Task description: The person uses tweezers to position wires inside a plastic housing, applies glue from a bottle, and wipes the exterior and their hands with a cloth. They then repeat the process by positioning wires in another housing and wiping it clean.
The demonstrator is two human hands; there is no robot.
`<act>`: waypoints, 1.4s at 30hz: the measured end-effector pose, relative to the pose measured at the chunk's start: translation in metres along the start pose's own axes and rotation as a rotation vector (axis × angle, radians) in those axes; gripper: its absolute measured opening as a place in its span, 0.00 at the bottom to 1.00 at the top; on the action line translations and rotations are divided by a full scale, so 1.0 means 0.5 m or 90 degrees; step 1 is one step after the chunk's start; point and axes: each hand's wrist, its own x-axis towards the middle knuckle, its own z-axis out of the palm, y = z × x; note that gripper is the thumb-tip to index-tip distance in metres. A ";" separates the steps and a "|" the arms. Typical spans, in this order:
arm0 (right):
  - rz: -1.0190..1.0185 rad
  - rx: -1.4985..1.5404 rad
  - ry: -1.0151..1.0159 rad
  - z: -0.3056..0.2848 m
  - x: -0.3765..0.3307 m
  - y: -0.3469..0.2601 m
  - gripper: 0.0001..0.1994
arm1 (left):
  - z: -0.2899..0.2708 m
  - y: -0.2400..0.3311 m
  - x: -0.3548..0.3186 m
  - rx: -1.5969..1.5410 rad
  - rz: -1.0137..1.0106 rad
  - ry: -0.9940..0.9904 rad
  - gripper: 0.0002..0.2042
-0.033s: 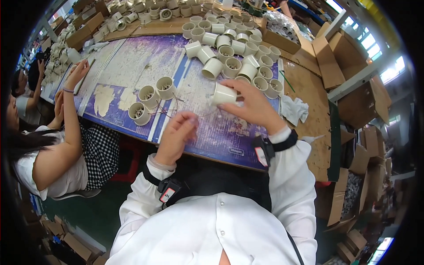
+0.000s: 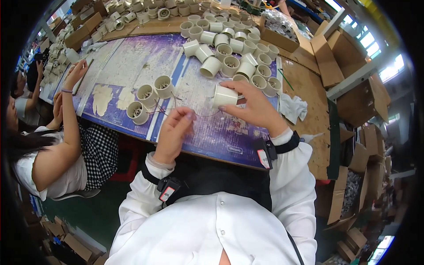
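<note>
My right hand (image 2: 252, 106) is closed around a cream plastic cup (image 2: 225, 96), which lies on its side just above the table, its smooth wall toward the left. To its left, my left hand (image 2: 176, 130) pinches a thin dark wire (image 2: 205, 115) between thumb and fingertips. The wire curves from those fingers toward the held cup, with a small pale bit near its end. Beyond my left hand stand three upright cups (image 2: 146, 96) holding small metal-looking pieces. More thin reddish wire (image 2: 165, 109) trails over the table beside them. The inside of the held cup is hidden.
A dense group of cream cups (image 2: 229, 65) fills the far right of the purple-and-white table (image 2: 132, 57). A crumpled white cloth (image 2: 293, 109) and a green stick (image 2: 285, 81) lie at the right. Another person (image 2: 57, 154) sits at the left. Cardboard boxes (image 2: 349, 190) stand at the right.
My left fingertips have risen slightly and the wire beside them shows more clearly. The right hand keeps its hold on the cup. The whole view has shifted a little.
</note>
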 end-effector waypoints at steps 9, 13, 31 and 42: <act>-0.174 -0.016 0.057 0.000 -0.092 -0.044 0.29 | 0.096 -0.022 0.018 0.419 0.297 -0.135 0.20; -0.124 0.273 0.121 0.000 -0.127 -0.032 0.29 | 0.088 -0.019 0.011 -0.142 -0.037 -0.237 0.24; -0.107 0.174 0.143 0.037 -0.132 0.011 0.14 | 0.099 -0.045 0.012 -0.280 -0.368 -0.234 0.27; 0.043 0.252 0.183 0.074 -0.110 -0.009 0.06 | 0.115 -0.061 0.008 -0.229 -0.323 -0.196 0.26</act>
